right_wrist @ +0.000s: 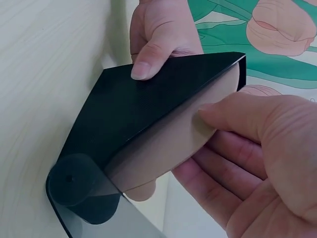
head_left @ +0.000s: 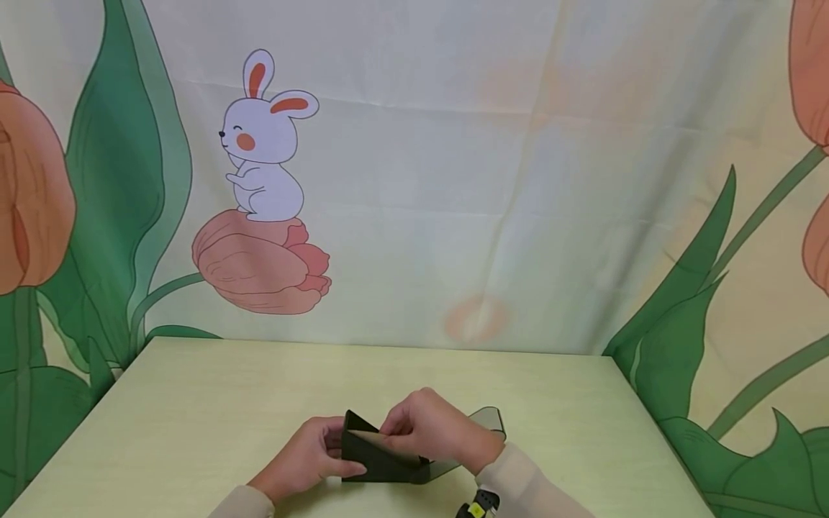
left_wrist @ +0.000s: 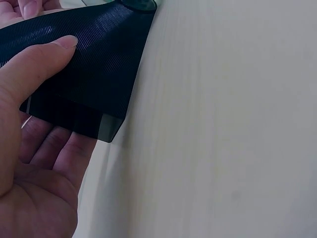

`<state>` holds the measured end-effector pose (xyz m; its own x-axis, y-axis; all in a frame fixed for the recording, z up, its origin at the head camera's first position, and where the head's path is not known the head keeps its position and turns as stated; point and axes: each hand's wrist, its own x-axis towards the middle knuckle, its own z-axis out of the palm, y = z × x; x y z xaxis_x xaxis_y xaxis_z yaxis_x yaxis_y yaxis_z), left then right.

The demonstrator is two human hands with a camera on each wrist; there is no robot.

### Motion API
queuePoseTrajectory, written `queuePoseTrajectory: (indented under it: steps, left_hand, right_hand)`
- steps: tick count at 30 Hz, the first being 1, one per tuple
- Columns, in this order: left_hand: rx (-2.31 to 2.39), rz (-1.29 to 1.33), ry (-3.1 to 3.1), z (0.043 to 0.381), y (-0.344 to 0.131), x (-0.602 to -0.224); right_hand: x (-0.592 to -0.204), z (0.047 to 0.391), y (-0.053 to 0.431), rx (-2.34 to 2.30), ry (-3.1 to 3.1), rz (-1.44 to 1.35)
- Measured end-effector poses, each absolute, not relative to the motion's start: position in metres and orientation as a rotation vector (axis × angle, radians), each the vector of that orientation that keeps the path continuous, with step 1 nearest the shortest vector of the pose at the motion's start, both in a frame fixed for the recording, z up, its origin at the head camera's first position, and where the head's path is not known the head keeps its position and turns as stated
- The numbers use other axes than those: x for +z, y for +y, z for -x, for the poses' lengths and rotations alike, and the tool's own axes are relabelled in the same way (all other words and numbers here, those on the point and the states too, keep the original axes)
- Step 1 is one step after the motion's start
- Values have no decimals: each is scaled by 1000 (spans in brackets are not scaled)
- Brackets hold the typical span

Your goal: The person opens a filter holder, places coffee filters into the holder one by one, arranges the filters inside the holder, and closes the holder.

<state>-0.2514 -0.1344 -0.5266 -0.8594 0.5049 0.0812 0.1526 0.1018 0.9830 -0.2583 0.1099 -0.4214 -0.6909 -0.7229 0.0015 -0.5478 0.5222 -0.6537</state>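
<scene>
A black, wedge-shaped coffee filter holder stands low over the table near its front. My left hand grips its left end; in the left wrist view the thumb lies on the ribbed face of the holder, with the other fingers behind and below. Tan coffee filter paper with a rounded edge and a small tab sits in the open slot. My right hand pinches this paper, thumb on its face, fingers behind. The see-through lid is swung out from the round pivot.
The pale wooden table runs back to a printed cloth with a rabbit and tulips. A small black and yellow object shows at the bottom edge, beside the right sleeve.
</scene>
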Motion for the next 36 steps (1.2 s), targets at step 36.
queuePoseTrajectory:
  steps: [36]
  left_hand:
    - [1831,-653,2089,252,-134,-527]
  right_hand:
    - [-418,261,224,-1177,2683,974]
